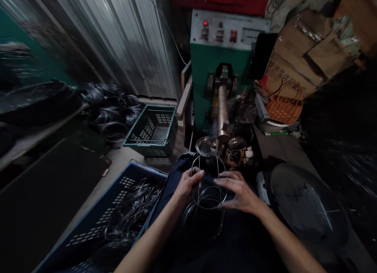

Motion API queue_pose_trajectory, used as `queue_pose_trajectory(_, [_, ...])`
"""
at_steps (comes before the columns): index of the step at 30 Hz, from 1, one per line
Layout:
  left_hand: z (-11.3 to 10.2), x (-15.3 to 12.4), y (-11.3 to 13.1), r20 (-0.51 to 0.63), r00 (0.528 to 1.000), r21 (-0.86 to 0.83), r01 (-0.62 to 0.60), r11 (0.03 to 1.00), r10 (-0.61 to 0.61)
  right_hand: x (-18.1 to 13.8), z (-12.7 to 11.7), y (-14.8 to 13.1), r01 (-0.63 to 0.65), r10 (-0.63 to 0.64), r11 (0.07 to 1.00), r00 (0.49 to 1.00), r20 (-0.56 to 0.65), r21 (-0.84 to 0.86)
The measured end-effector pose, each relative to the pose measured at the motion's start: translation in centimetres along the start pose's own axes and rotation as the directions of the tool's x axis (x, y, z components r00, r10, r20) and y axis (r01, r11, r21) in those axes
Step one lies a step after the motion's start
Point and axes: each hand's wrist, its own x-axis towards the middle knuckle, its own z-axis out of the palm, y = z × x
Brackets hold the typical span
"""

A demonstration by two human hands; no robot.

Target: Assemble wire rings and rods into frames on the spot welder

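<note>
Both hands hold a round wire frame (218,165), a thin metal ring with two straight wires running across it, above my lap. My left hand (187,183) pinches its left side between thumb and fingers. At the right side, my right hand (240,190) has its thumb low on the ring and its fingers higher up, near one straight wire. Several loose metal rings (188,215) lie on the dark cloth over my lap, just below. In front of the frame, the metal arm (223,108) of a green machine (203,65) reaches toward me, with round wire pieces (204,146) beneath its tip.
At left stands a blue crate (97,222) heaped with wire pieces. Beyond it are a green basket (147,149) and black wire coils (108,104). To the right sit a dark round object (306,202), an orange woven basket (285,108) and a cardboard box (303,57).
</note>
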Motion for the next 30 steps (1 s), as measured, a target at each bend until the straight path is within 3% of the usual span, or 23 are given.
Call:
queue_pose_trajectory(17, [0.3,1.6,0.3,0.016,1.0,0.024,-0.024,0.999,0.023,0.8,-0.8,1.3,0.007,-0.007,0.999,1.0,0.025,-0.034])
queue_pose_trajectory(30, [0.0,1.0,0.0,0.017,1.0,0.0,-0.014,1.0,0.014,0.8,-1.2,0.3,0.001,0.0,1.0,0.998,0.057,-0.023])
